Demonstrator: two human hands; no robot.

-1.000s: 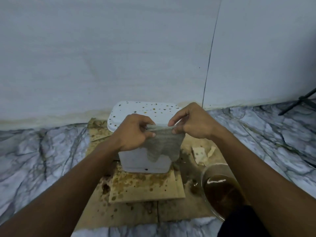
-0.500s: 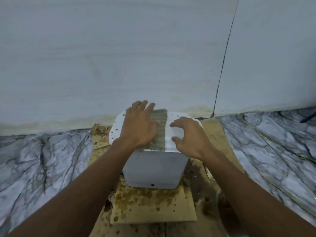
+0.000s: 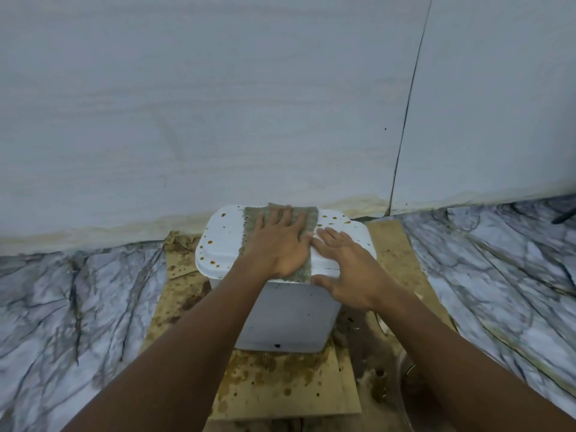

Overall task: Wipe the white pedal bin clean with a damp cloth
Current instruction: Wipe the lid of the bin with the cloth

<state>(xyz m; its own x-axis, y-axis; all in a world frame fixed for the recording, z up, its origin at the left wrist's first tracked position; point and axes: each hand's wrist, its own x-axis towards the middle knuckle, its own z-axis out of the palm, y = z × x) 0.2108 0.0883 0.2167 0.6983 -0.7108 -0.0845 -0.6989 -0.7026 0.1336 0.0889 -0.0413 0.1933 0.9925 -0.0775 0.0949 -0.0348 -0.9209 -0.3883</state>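
Observation:
The white pedal bin (image 3: pixel 290 319) stands on stained cardboard against the wall, its lid (image 3: pixel 218 244) dotted with brown spots. A grey-green damp cloth (image 3: pixel 308 218) lies spread flat across the middle of the lid. My left hand (image 3: pixel 279 244) presses on the cloth with straight, spread fingers. My right hand (image 3: pixel 346 269) rests flat on the right part of the lid beside the cloth, its thumb at the lid's front edge.
Stained cardboard sheets (image 3: pixel 280 385) lie under and around the bin on a marble-patterned floor (image 3: pixel 62 307). A pale wall (image 3: pixel 218 104) rises directly behind the bin. The rim of a bowl (image 3: pixel 405 378) shows at the lower right. A dark tripod leg (image 3: pixel 564 216) is at the far right.
Both hands held the cloth up in front of the bin; then it was laid on the lid. Now the left hand presses it flat farther back, and the right hand has flattened beside it.

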